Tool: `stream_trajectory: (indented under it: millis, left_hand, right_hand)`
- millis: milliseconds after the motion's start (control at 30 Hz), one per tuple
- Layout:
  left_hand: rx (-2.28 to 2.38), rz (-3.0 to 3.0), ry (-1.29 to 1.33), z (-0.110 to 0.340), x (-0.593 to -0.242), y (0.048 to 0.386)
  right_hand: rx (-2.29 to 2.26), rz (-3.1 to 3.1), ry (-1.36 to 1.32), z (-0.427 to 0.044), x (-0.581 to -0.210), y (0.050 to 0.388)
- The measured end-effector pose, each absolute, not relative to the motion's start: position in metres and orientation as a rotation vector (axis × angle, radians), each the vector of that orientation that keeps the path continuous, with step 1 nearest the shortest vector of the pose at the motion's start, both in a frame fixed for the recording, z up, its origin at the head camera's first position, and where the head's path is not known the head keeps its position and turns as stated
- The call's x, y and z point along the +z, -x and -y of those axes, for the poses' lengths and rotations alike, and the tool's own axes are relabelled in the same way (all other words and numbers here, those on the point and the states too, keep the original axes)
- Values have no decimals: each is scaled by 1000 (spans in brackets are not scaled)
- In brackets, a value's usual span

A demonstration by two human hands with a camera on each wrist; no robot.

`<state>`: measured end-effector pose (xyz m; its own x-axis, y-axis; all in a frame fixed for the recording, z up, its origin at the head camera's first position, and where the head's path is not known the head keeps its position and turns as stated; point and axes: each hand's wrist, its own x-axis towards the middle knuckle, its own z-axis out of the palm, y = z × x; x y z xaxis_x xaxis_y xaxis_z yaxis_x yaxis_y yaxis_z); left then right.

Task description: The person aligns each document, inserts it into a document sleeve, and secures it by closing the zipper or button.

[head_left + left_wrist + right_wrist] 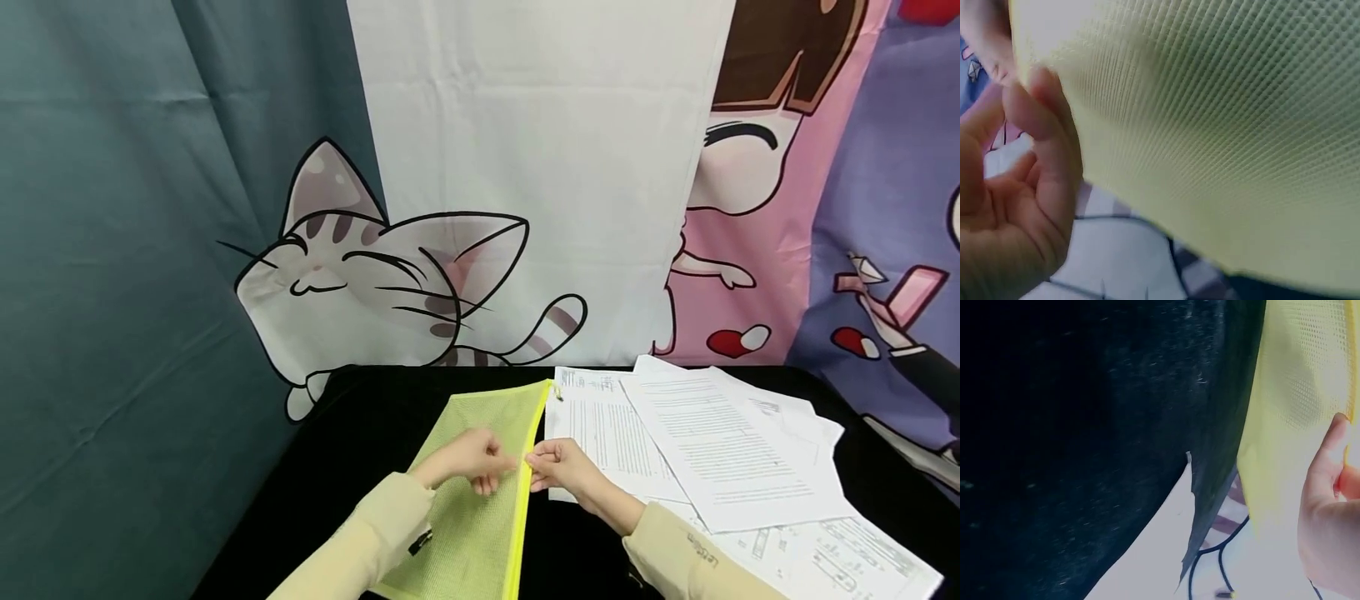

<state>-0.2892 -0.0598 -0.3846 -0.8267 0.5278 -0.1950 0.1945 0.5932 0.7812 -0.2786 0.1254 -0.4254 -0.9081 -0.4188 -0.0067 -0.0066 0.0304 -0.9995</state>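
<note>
The yellow mesh pouch [472, 550] is held up for work over the black-covered counter [300, 517], just beside the loose sheets [738, 442], and its bright edge band [519, 525] is pinched by the right hand [561, 468] between thumb and fingers. Across the mesh the left hand [476, 461] is brought right up to that same band, its fingertips blurred; whether anything is gripped there cannot be told.

Now for the danger! The pouch looks thin and floppy, so if the band is tugged from one side only, the mesh could be buckled or the edge jerked out of that narrow pinch. A small dangling tag [557, 392] is seen at the far corner, close by the paper, and a sheet could be snagged by it if the pouch is swung that way. And the right sleeve [693, 554] is stretched across the near part of the spread: by one careless sweep, the pages could be shoved askew.
</note>
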Motion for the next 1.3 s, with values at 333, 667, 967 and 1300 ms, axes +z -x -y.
stream_trajectory:
  millis: [333, 667, 967, 1300]
  left_hand:
    - [1170, -2332, -676, 59, -389, 289]
    - [1073, -2449, -755, 55, -386, 286]
    - [925, -2796, -752, 64, -379, 291]
    - [1087, -2834, -629, 94, -358, 293]
  right_hand:
    - [-1970, -1961, 487, -123, -432, 281]
    - [-1981, -1931, 529, -119, -428, 275]
    - [-1861, -2263, 524, -119, -434, 279]
    - [-1604, -2645, 438, -127, -443, 293]
